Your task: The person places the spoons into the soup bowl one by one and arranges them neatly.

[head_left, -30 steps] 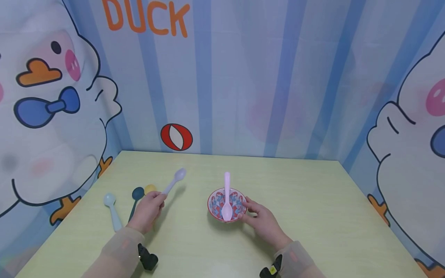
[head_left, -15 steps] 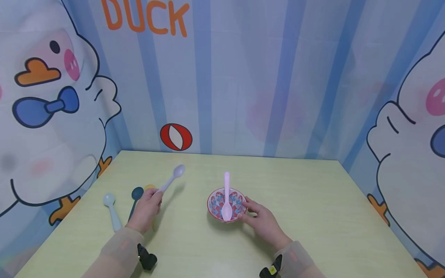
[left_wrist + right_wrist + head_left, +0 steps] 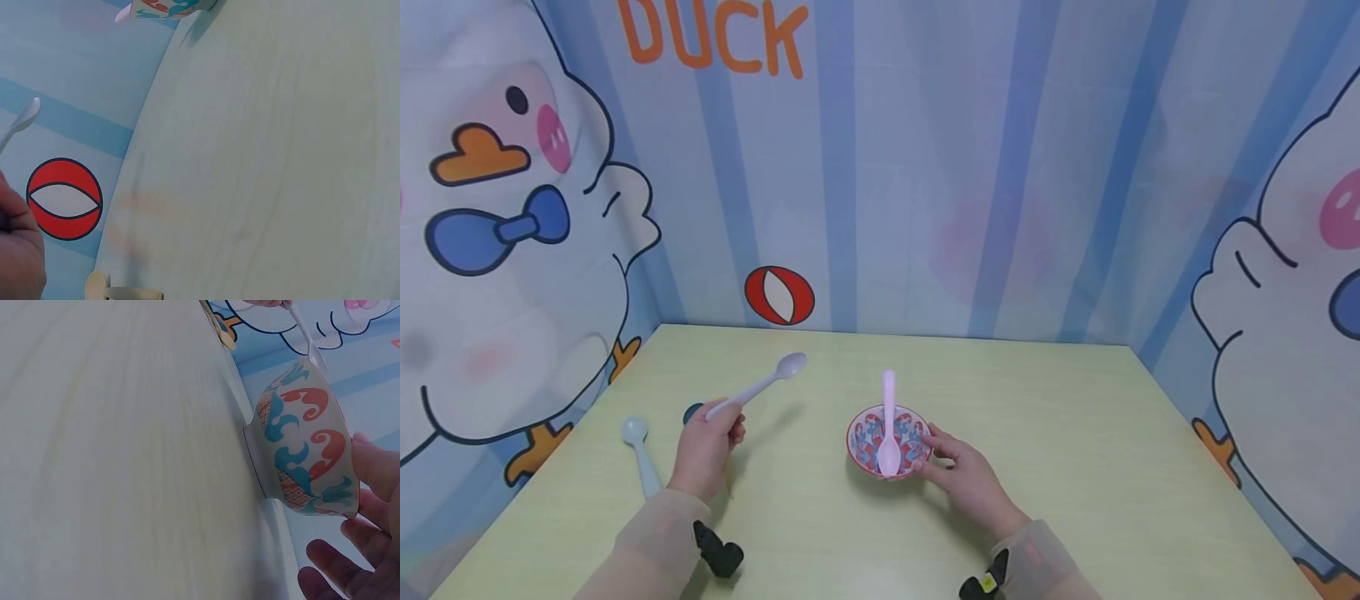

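Note:
My left hand [image 3: 706, 450] holds a lavender spoon [image 3: 760, 387] by its handle, raised above the table with its bowl end pointing to the far right. The same spoon [image 3: 26, 115] shows at the left edge of the left wrist view. My right hand [image 3: 964, 483] grips the right side of a small bowl [image 3: 867, 435] patterned in red and blue, thumb and fingers at its rim. Inside that bowl leans a pink spoon [image 3: 890, 425], its handle sticking up past the far rim. The right wrist view shows the bowl's [image 3: 306, 444] patterned outside.
Left of my left hand lies a light blue spoon [image 3: 642, 454]. A dark teal spoon [image 3: 692, 412] is mostly covered by that hand. The left wrist view shows a yellow spoon [image 3: 95, 286] on the table [image 3: 1045, 417]. A duck-printed backdrop [image 3: 910, 167] rises behind the table.
My left hand has shifted slightly and tilted the lavender spoon flatter, its bowl end now farther right. The hand now covers more of the teal and yellow spoons. The right hand keeps still.

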The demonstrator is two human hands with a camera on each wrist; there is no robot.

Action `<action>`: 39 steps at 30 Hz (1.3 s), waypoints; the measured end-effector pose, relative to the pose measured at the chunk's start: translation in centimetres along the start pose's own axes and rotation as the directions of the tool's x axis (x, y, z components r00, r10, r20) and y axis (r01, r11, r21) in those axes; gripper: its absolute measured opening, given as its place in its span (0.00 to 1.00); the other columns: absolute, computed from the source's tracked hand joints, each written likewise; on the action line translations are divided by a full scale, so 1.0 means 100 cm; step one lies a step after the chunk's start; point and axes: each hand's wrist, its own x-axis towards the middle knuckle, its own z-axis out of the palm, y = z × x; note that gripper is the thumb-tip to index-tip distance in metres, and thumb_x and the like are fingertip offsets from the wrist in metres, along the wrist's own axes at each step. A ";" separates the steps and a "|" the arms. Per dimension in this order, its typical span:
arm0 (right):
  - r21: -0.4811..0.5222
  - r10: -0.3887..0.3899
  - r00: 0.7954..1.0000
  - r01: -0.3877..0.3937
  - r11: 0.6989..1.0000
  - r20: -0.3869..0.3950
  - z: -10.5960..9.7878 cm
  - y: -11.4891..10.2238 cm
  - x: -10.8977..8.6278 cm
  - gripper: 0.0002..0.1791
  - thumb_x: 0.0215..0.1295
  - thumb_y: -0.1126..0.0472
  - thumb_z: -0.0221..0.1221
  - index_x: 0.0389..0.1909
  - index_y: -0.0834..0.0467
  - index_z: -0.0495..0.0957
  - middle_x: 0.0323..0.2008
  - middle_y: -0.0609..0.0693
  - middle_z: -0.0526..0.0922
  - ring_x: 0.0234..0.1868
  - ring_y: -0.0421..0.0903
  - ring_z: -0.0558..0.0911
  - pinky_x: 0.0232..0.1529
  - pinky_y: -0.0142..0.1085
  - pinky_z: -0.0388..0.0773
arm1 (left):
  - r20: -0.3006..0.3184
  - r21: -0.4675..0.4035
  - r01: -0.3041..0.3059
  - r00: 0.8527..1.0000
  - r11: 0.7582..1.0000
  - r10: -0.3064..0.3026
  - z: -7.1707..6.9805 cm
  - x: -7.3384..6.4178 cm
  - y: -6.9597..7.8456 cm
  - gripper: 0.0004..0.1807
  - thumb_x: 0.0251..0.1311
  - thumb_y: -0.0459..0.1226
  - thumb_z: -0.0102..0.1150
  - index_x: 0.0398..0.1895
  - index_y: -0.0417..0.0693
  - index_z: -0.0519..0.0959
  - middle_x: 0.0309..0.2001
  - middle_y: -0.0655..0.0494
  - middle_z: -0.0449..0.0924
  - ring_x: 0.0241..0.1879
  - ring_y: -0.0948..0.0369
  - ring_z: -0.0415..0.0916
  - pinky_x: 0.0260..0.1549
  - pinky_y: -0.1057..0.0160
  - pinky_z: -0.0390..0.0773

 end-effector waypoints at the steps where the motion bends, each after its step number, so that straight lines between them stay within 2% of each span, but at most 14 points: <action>1: 0.001 -0.001 1.000 0.001 1.000 0.000 0.000 0.000 0.000 0.26 0.60 0.55 0.66 0.58 0.60 0.77 0.68 0.49 0.67 0.64 0.55 0.70 0.57 0.51 0.71 | -0.004 -0.023 0.004 1.000 1.000 -0.004 0.000 0.000 0.000 0.16 0.68 0.41 0.53 0.50 0.39 0.68 0.34 0.57 0.75 0.30 0.65 0.72 0.36 0.69 0.77; 5: 0.003 -0.008 1.000 0.008 1.000 -0.002 0.000 0.000 0.000 0.26 0.59 0.55 0.66 0.58 0.60 0.77 0.67 0.50 0.68 0.64 0.54 0.70 0.57 0.51 0.72 | 0.000 -0.074 0.018 1.000 0.997 -0.018 -0.002 -0.001 0.001 0.21 0.66 0.44 0.57 0.54 0.40 0.70 0.37 0.57 0.80 0.37 0.64 0.79 0.45 0.67 0.78; 8: 0.000 -0.009 1.000 0.009 1.000 0.000 0.000 0.001 0.001 0.26 0.59 0.55 0.66 0.58 0.60 0.77 0.68 0.50 0.67 0.65 0.54 0.69 0.57 0.51 0.71 | 0.014 -0.108 0.027 1.000 0.994 -0.026 -0.001 -0.001 0.002 0.22 0.65 0.45 0.58 0.56 0.40 0.70 0.40 0.55 0.83 0.42 0.62 0.81 0.47 0.65 0.78; 13: -0.013 0.000 1.000 0.000 1.000 0.005 0.000 0.002 0.002 0.26 0.60 0.55 0.65 0.58 0.59 0.77 0.68 0.49 0.67 0.65 0.55 0.69 0.57 0.51 0.71 | 0.051 -0.195 0.054 0.998 0.979 -0.044 0.002 -0.002 0.004 0.21 0.67 0.42 0.56 0.57 0.40 0.67 0.39 0.55 0.83 0.41 0.62 0.82 0.46 0.63 0.78; 16: -0.016 0.003 1.000 -0.003 1.000 0.009 0.000 0.002 0.001 0.26 0.60 0.54 0.65 0.58 0.60 0.77 0.68 0.50 0.68 0.64 0.55 0.70 0.57 0.51 0.71 | 0.071 -0.213 0.070 0.996 0.974 -0.056 0.004 -0.003 0.006 0.21 0.67 0.42 0.56 0.57 0.40 0.67 0.39 0.54 0.82 0.40 0.62 0.83 0.45 0.64 0.78; 21: -0.016 0.004 1.000 -0.004 1.000 0.010 0.000 0.002 0.002 0.26 0.60 0.54 0.65 0.58 0.60 0.77 0.68 0.50 0.67 0.64 0.56 0.70 0.57 0.51 0.72 | 0.074 -0.180 0.072 0.995 0.981 -0.060 0.009 -0.003 0.007 0.22 0.66 0.45 0.56 0.56 0.42 0.68 0.40 0.54 0.82 0.40 0.63 0.82 0.45 0.64 0.78; 28: -0.019 0.005 1.000 -0.005 1.000 0.006 0.000 0.002 0.002 0.26 0.60 0.54 0.65 0.58 0.60 0.77 0.68 0.50 0.67 0.64 0.56 0.70 0.57 0.50 0.72 | 0.093 -0.095 0.080 0.993 0.992 -0.071 0.019 -0.003 0.011 0.31 0.64 0.49 0.57 0.64 0.41 0.66 0.47 0.51 0.78 0.41 0.61 0.81 0.46 0.65 0.78; 33: -0.012 0.008 1.000 -0.008 1.000 0.003 0.000 0.002 0.002 0.26 0.60 0.55 0.65 0.58 0.60 0.77 0.68 0.49 0.67 0.63 0.55 0.71 0.56 0.50 0.72 | 0.108 -0.044 0.091 0.990 0.995 -0.086 0.026 -0.004 0.016 0.30 0.64 0.49 0.57 0.64 0.43 0.68 0.50 0.48 0.77 0.42 0.60 0.80 0.45 0.66 0.79; 39: -0.011 0.004 1.000 -0.004 1.000 -0.001 0.001 0.003 0.002 0.26 0.60 0.55 0.66 0.58 0.59 0.77 0.68 0.49 0.67 0.62 0.55 0.72 0.56 0.50 0.72 | 0.112 0.025 0.073 0.991 0.997 -0.075 0.037 -0.005 0.021 0.27 0.66 0.48 0.55 0.63 0.44 0.70 0.53 0.46 0.75 0.42 0.59 0.80 0.43 0.69 0.79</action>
